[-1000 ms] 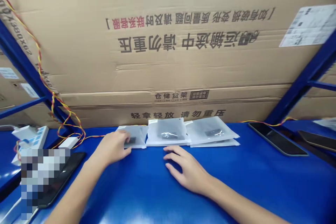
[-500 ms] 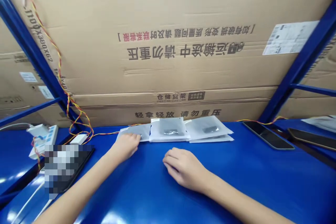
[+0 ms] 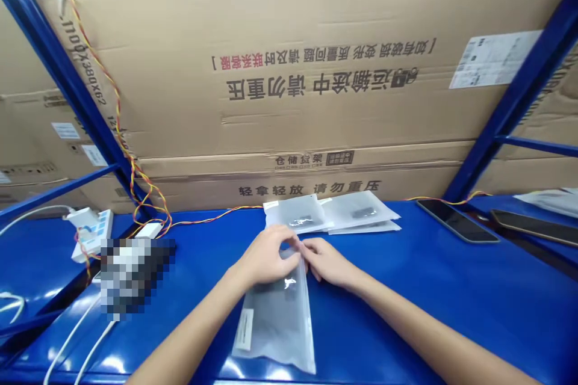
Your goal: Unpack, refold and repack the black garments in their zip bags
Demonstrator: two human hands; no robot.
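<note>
A frosted plastic pouch (image 3: 276, 319) with a dark item inside lies lengthwise on the blue table (image 3: 428, 301) in front of me. My left hand (image 3: 266, 258) grips its far end from the left, fingers curled over the top edge. My right hand (image 3: 329, 261) pinches the same end from the right. Beyond my hands, two more stacks of similar pouches (image 3: 332, 214) lie flat near the cardboard wall.
Large cardboard cartons (image 3: 316, 90) stand behind the table between blue rack posts (image 3: 510, 114). Two dark phones (image 3: 456, 220) lie at the right. A white power strip (image 3: 93, 230), twisted red-yellow wires (image 3: 135, 186) and a blurred-out device sit at the left.
My left hand dragged the leftmost pouch off its stack and toward me. My right hand left the table and took hold of the pouch's far end. The camera tilted up slightly.
</note>
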